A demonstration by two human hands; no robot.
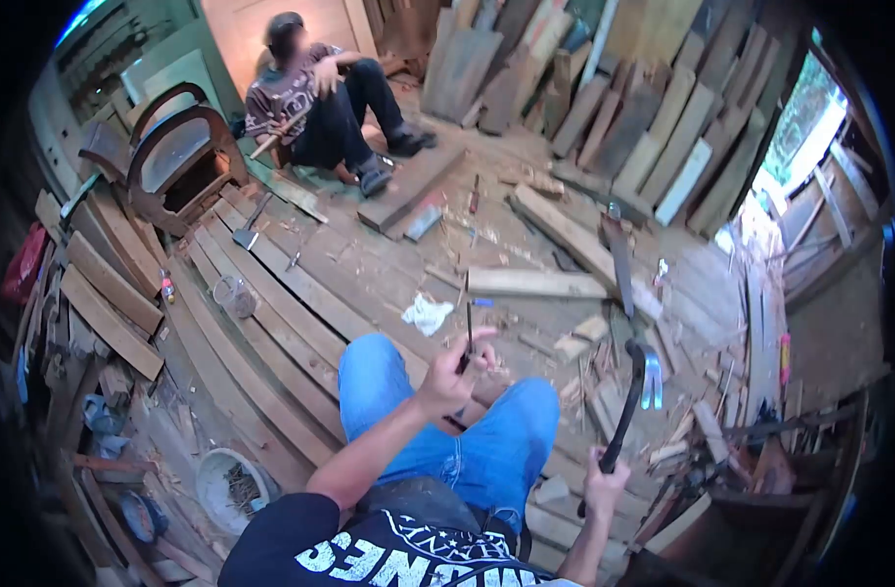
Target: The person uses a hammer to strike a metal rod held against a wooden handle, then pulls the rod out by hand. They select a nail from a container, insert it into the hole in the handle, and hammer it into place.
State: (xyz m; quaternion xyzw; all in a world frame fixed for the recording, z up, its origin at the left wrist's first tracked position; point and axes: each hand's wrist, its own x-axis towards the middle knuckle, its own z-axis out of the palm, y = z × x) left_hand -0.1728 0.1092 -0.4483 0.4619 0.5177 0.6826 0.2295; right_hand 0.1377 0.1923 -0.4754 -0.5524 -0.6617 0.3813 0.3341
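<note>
My left hand [449, 380] is above my lap, between my knees. Its fingers are closed on a thin dark rod [470, 323] that points up and away from me; its exact kind I cannot make out. Off to the right, my right hand [604, 481] grips the black handle of a claw hammer [618, 426]. The hammer is raised, with its shiny head [651, 380] at the top, apart from the left hand. A white crumpled cloth [428, 314] lies on the floor beyond my left knee.
Planks [271, 293] run along the floor at left, near a bucket [230, 489] of nails or scraps. A handsaw [619, 259] and wooden beams [535, 284] lie ahead. A person [315, 108] sits at the back beside a curved wooden frame [183, 157]. Boards [672, 127] lean at right.
</note>
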